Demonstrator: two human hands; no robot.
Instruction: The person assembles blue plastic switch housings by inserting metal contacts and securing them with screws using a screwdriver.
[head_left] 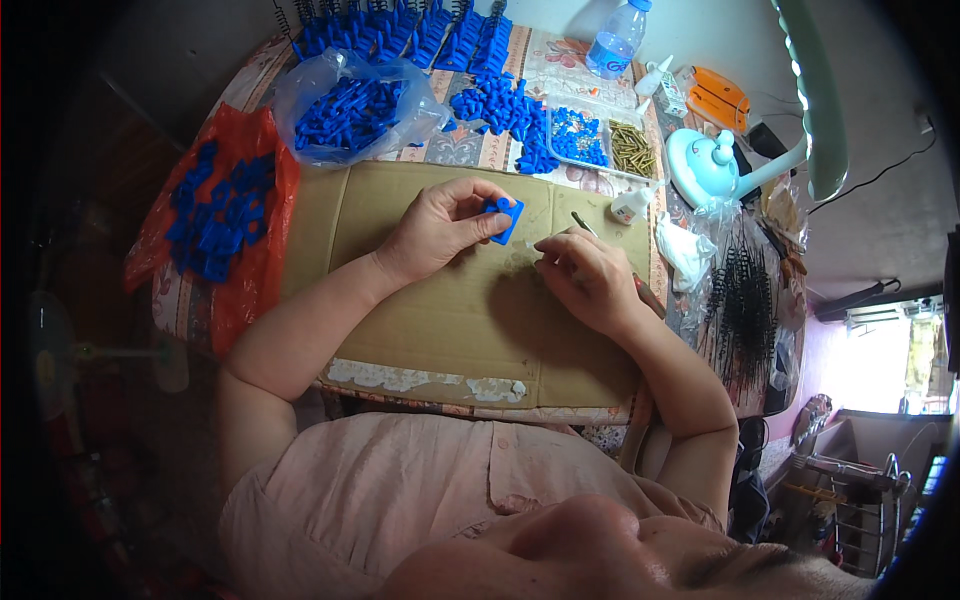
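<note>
My left hand (447, 225) is closed around a small blue plastic block (509, 224), thumb on its near face, above the cardboard sheet (430, 310). To the right, my right hand (590, 278) hovers apart from the block, thumb and fingertips pressed together; whatever they pinch is too small to make out. A thin dark tool end (583, 222) shows just beyond its knuckles, and a reddish-brown handle (649, 296) shows beside the wrist. Whether these belong to one tool, and whether it is held or lying there, I cannot tell.
Blue parts fill a clear bag (425, 105) and a red bag (270, 200). A divided tray (598, 172) holds small blue parts and brass-coloured pins. Right of the cardboard stand a small white bottle (630, 206), a lamp base (700, 165) and dark springs (745, 310). A water bottle (615, 45) stands behind.
</note>
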